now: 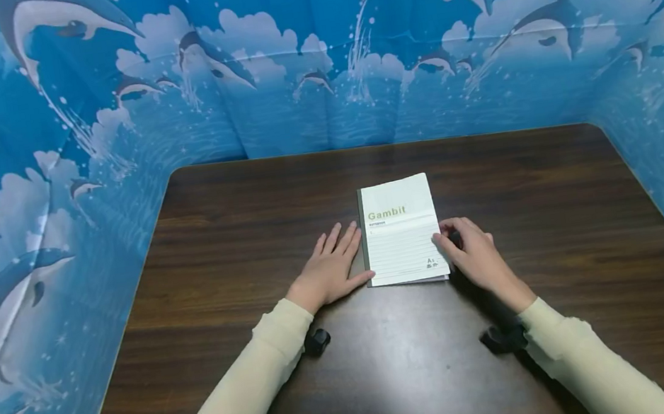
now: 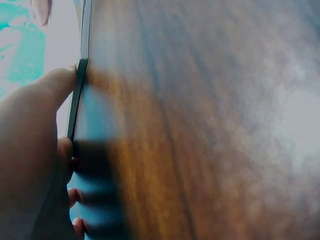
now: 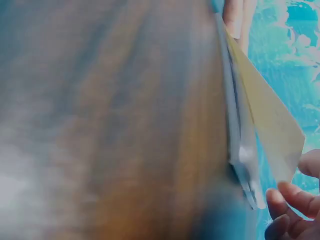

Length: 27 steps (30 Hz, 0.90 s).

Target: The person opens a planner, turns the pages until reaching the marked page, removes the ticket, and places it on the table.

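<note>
A notebook (image 1: 405, 246) with a pale cover marked "Gambit" and a dark spine strip lies upright to the view near the table's middle. My left hand (image 1: 331, 268) is spread flat at its left side, fingers straight. The left thumb (image 2: 60, 82) rests at the spine's lower end. At the opposite edge, my right hand (image 1: 474, 254) pinches the cover between thumb and fingers. In the right wrist view the cover (image 3: 272, 112) is tilted up from the pages (image 3: 242, 130), its outer corner at my fingertips.
A dark wood table (image 1: 214, 239) carries the notebook, with a shiny patch of light in front of it. Behind and at both sides hangs a blue cloth (image 1: 293, 120) printed with dolphins. Black wrist cameras (image 1: 317, 342) sit below both sleeves.
</note>
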Motion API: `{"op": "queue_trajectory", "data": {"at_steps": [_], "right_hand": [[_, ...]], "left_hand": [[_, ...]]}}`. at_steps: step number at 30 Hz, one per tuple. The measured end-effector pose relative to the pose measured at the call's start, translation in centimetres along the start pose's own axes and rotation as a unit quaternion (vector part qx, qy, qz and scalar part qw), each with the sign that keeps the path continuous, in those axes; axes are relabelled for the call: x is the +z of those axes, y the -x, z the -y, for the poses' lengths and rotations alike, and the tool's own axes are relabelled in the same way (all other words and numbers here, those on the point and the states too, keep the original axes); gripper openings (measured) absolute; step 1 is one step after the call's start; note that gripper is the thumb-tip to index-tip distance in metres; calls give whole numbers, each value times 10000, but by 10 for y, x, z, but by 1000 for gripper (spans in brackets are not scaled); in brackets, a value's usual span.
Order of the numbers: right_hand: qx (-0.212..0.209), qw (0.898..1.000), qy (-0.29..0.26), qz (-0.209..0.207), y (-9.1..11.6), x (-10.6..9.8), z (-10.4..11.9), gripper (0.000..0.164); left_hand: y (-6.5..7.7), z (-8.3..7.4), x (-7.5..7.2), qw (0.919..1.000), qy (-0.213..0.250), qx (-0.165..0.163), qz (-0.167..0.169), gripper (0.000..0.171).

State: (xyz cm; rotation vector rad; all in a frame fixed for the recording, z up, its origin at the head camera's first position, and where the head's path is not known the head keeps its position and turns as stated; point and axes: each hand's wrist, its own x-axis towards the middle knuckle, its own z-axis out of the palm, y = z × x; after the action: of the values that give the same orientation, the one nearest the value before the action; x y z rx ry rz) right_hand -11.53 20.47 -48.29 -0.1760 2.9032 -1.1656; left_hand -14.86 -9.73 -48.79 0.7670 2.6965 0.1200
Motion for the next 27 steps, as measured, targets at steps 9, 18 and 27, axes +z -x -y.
{"op": "queue_trajectory", "data": {"at_steps": [9,18,27], "right_hand": [[188,9954,-869,362,-4,-11,2,34],[-218,9682,-2126,1298,-2,-6,14,60],[-956,9430,-2672,1738,-2,9,31,66]], "left_hand": [[-2,0,-1,10000,8,26,-11,92],[0,4,-3,9999,103,69,67,78],[5,8,1,9994,327,41,-82,62]]}}
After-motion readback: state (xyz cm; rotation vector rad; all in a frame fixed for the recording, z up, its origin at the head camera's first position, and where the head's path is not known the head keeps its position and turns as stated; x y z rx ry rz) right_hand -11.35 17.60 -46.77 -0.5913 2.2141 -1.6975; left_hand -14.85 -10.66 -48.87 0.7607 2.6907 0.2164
